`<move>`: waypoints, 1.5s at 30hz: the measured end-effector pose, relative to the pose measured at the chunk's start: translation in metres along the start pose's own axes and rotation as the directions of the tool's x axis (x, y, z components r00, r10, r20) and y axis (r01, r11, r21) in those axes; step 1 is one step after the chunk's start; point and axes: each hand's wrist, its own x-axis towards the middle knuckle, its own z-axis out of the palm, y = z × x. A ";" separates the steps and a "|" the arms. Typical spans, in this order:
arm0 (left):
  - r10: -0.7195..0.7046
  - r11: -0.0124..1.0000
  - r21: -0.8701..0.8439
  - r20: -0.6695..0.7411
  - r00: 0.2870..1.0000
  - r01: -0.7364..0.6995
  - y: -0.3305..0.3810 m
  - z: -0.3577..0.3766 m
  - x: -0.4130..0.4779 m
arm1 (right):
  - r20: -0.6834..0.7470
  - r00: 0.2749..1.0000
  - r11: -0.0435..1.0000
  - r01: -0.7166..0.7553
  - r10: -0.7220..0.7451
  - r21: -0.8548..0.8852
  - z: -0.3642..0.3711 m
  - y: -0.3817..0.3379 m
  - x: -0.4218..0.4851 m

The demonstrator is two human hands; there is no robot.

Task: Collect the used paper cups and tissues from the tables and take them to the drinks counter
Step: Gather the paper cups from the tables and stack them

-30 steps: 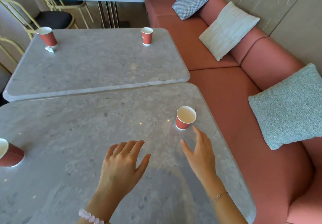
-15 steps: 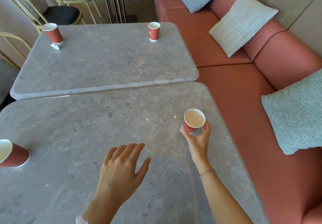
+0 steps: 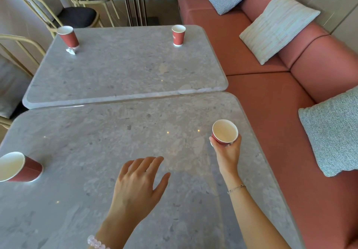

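A long pink bench (image 3: 271, 97) runs along the right side, with a pale striped cushion (image 3: 279, 25) and a grey-blue cushion (image 3: 333, 132) lying on it. Beside it stand two grey stone tables, edge to edge: the near table (image 3: 116, 132) and behind it the second table (image 3: 126, 70). A chair (image 3: 75, 16) with a dark seat stands past the second table.

The left hand (image 3: 139, 182) is palm down over the near table, its fingers loosely spread and holding nothing; whether it touches the top, I cannot tell. The right hand (image 3: 226, 151) holds a red paper cup (image 3: 224, 132) near the right edge of the near table – thumb on one side and fingers curled round the lower wall, the cup tilted so its pale inside shows.

A second cup (image 3: 19, 167) stands at the left edge of the near table. On the second table are a far-left cup (image 3: 67, 36) and a far-right cup (image 3: 178, 35), both upright. A crumpled tissue (image 3: 71, 51) lies just at the base of the far-left cup.
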 end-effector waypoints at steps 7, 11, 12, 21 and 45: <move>0.014 1.000 0.012 -0.055 0.998 -0.014 0.002 -0.012 0.003 | 0.154 0.985 0.996 0.067 -0.076 0.062 -0.012 -0.040 -0.029; 0.011 1.000 0.023 -0.095 0.995 -0.009 0.006 -0.022 -0.003 | 0.186 0.969 0.986 0.165 -0.165 0.020 -0.018 -0.060 -0.054; 0.009 1.000 0.023 -0.104 0.995 -0.007 0.006 -0.024 -0.006 | 0.194 0.965 0.984 0.180 -0.178 0.009 -0.019 -0.064 -0.060; -0.053 0.998 0.006 -0.175 0.983 0.055 -0.001 -0.040 -0.043 | 0.315 0.929 0.982 0.182 -0.191 0.059 -0.018 -0.078 -0.121; -0.435 0.893 -0.021 -0.300 0.849 0.450 -0.044 -0.057 -0.154 | 0.695 0.672 0.965 0.216 -0.257 0.148 0.036 -0.088 -0.211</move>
